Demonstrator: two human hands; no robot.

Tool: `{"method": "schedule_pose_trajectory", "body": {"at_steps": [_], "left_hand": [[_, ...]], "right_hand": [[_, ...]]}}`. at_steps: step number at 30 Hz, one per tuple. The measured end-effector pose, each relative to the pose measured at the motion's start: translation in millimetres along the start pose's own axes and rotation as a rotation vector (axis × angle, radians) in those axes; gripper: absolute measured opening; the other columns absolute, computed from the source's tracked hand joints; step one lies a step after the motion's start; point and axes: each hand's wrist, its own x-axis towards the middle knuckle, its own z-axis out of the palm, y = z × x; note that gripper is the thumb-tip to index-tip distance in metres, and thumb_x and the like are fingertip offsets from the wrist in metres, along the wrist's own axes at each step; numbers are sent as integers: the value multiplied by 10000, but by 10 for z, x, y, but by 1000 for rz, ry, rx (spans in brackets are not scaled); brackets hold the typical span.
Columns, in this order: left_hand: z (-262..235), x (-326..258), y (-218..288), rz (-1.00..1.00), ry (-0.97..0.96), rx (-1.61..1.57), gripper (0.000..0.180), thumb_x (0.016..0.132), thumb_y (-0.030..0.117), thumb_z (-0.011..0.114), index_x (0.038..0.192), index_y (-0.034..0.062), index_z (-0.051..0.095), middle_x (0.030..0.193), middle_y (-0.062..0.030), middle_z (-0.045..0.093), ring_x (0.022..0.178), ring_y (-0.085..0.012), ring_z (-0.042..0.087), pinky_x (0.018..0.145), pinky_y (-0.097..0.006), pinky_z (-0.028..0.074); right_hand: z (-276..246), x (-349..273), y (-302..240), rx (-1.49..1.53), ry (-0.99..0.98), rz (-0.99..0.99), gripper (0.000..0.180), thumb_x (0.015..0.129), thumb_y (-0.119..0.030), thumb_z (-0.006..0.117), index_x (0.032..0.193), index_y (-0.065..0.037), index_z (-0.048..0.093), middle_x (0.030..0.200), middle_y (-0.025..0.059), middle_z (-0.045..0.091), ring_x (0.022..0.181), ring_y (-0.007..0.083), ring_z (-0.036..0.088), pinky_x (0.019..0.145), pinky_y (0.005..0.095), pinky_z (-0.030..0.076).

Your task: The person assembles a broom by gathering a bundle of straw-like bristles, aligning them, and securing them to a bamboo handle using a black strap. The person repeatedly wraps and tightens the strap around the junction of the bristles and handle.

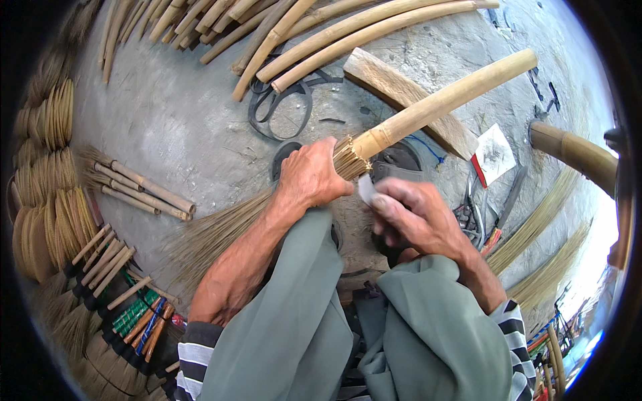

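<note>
My left hand [309, 172] is wrapped around a bundle of broom bristles [217, 234], just below their cut, tufted ends. A thick bamboo handle [448, 100] runs out of the bundle toward the upper right. The long bristles fan out to the lower left, under my left forearm. My right hand [420, 214], slightly blurred, pinches a short, pale, flat strip [366, 189] close to the cut ends. Whether this strip is a blade or a band I cannot tell. Both hands work just beyond my knees, which are covered in grey-green cloth.
Under the handle lies a squared wooden block [401, 97]. Black straps [284, 110] lie beyond my left hand, below piled bamboo poles [234, 27]. Pliers [473, 217] and a knife [508, 200] rest at right near loose bristles [535, 217]. Brooms [144, 321] crowd the lower left.
</note>
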Motion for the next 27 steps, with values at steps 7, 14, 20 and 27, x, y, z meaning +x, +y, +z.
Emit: {"method": "schedule_pose_trajectory", "body": {"at_steps": [7,14,20,27], "left_hand": [[95,-31,-67,162,-3,-164,645,706,366,973,1218,17,792,1111,-228,834,1096,-409,800,969,-522,633],[-246,-181,-69,81,-209,-283,582,673,172,936,1184,-32,749,993,-162,813,918,-271,765,913,-411,617],[-476,-501,94,193,-336,-376,559,650,159,926,1133,-32,720,974,-127,787,888,-238,729,882,-402,597],[-699,-620,143,208,-436,-386,562,674,138,948,1167,-18,726,986,-87,796,909,-198,737,876,-392,606]], "right_hand": [[155,857,-542,-501,509,-848,288,1118,-245,643,1203,18,722,1070,227,748,958,396,732,887,468,592],[-258,123,299,-478,62,-312,316,1080,-162,679,1349,-2,726,1227,214,776,1124,425,755,1004,479,601],[-159,715,645,-335,195,-616,421,1083,-203,736,1484,-75,715,1523,145,719,1485,354,615,1272,481,460],[-217,1102,504,-340,-132,-912,545,1103,-462,708,1542,-138,709,1636,66,668,1636,316,463,1357,551,313]]}}
